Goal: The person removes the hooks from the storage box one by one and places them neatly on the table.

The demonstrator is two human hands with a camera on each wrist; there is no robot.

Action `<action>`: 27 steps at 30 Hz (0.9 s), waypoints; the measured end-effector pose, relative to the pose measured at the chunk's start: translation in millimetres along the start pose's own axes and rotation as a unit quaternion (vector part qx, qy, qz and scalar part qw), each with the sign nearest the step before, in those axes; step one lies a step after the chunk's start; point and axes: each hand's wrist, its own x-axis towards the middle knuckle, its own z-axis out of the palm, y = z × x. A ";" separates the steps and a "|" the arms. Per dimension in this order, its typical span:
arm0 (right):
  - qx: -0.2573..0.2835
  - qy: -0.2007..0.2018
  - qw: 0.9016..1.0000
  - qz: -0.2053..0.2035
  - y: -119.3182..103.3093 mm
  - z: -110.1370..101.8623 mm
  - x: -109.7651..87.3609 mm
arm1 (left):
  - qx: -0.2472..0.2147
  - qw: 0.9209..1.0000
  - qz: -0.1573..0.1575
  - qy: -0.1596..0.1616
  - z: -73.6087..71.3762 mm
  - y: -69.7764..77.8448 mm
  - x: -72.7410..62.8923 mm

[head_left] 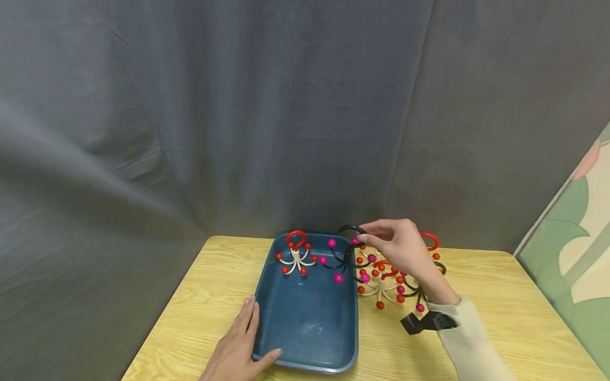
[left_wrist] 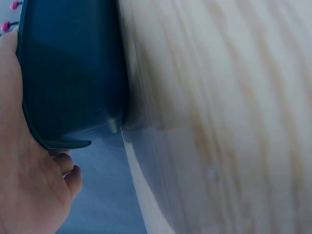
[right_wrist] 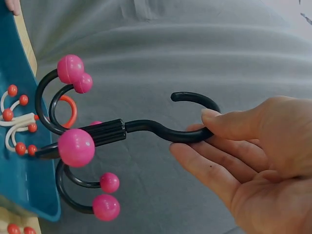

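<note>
My right hand [head_left: 397,244] pinches the black hook of a multi-arm hanger [right_wrist: 102,134] between thumb and fingers. The hanger has several curved black arms tipped with pink balls. It hangs upright over the right far part of a blue tray [head_left: 305,324]; whether it touches the tray I cannot tell. A white multi-arm hanger [head_left: 297,257] with a red hook and red balls stands inside at the far left. My left hand [head_left: 236,338] rests against the tray's near left corner, fingers straight along the side and thumb over the front rim.
Right of the tray, several more hangers stand on the wooden table [head_left: 500,307]: white ones [head_left: 382,286] with red hooks, and a black one [head_left: 418,290] with pink balls, partly behind my right arm. A grey curtain [head_left: 305,106] hangs behind the table.
</note>
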 end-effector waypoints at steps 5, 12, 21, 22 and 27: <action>-0.009 -0.002 1.000 0.005 -0.9 -13.7 -20.0 | -0.002 1.000 -0.008 -0.004 -1.3 -0.2 0.4; -0.011 0.000 1.000 -0.001 11.8 -25.9 -50.4 | -0.003 1.000 -0.016 -0.009 -0.1 1.4 0.8; -0.012 -0.018 1.000 0.021 33.9 -25.0 -82.6 | -0.001 1.000 -0.016 -0.005 0.2 2.5 0.3; -0.010 -0.018 0.999 0.027 36.5 -24.6 -85.6 | 0.000 1.000 -0.017 -0.006 -0.1 2.8 0.2; -0.008 -0.025 0.998 0.059 50.2 -21.9 -97.8 | 0.005 1.000 -0.025 -0.016 -0.4 3.2 0.2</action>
